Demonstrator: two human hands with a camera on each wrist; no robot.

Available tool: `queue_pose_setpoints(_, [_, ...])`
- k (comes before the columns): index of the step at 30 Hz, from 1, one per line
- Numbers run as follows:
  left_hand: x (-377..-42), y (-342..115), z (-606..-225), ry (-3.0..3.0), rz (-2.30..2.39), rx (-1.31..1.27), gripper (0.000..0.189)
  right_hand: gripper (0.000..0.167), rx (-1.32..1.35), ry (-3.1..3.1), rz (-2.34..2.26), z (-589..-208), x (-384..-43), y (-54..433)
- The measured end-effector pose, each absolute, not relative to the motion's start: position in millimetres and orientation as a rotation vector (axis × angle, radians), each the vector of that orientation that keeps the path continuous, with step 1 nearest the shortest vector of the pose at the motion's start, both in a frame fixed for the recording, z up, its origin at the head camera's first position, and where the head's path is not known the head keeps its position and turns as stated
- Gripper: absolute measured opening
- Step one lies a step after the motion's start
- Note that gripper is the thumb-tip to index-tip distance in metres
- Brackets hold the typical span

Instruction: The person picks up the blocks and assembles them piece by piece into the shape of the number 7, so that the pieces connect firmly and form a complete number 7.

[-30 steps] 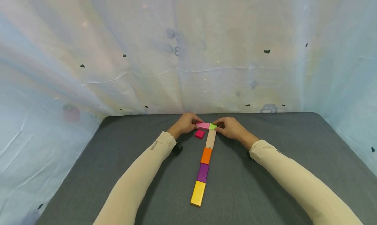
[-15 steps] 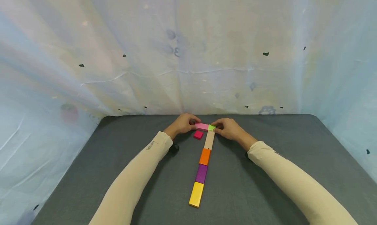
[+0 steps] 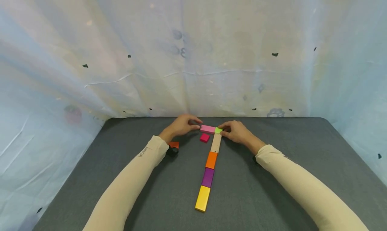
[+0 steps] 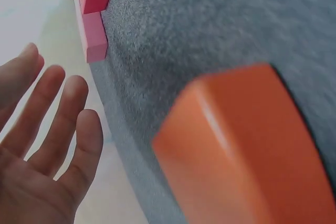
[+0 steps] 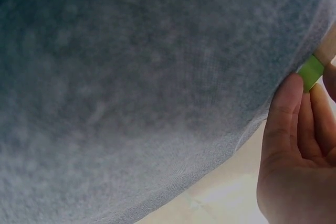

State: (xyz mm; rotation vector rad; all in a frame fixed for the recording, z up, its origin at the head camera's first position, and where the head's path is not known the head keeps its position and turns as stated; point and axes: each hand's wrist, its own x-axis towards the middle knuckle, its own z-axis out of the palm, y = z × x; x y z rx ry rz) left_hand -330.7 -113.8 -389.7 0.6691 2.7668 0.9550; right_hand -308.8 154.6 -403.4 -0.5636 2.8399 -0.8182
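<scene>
Lime green colours the small block (image 3: pixel 219 130) just right of and below the centre of the head view, where the right hand (image 3: pixel 237 131) pinches it between thumb and fingers. On its left, end against it, lies the pink block (image 3: pixel 208 129); the left hand (image 3: pixel 181 124) is just beyond that block's left end and apart from it, fingers loosely extended, holding nothing. Below the pink one is a crimson block (image 3: pixel 205 138). From the green block a line runs down the frame, leaning left: wooden block (image 3: pixel 216 143), orange block (image 3: pixel 211 160), purple block (image 3: pixel 208 177) and yellow block (image 3: pixel 202 198). Another orange piece (image 3: pixel 174 144) shows partly behind the left wrist. Small dark lettering on the left sleeve (image 3: pixel 130 177) seems to begin "Lets"; the rest is too small to read. Both arms converge from the lower corners of the frame, the right sleeve (image 3: pixel 296 177) likewise pale. Dark grey fabric covers the bench (image 3: pixel 257 184); the curtain (image 3: pixel 226 39) behind bears a mark like a mirrored 3, upper centre
</scene>
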Motion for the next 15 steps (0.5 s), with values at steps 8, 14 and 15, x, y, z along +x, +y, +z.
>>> queue_pose_setpoints(8, [-321,-136,-387,2.758,0.952,0.753,0.032,0.036,-0.570,2.849,-0.817,-404,-308,158])
queue_pose_setpoints(14, [-307,-158,-383,2.768,1.013,0.767,0.034,0.036,-0.556,2.847,-0.808,-403,-307,159])
queue_pose_setpoints(15, [-305,-160,-383,2.769,1.021,0.778,0.034,0.036,-0.553,2.848,-0.807,-403,-307,159])
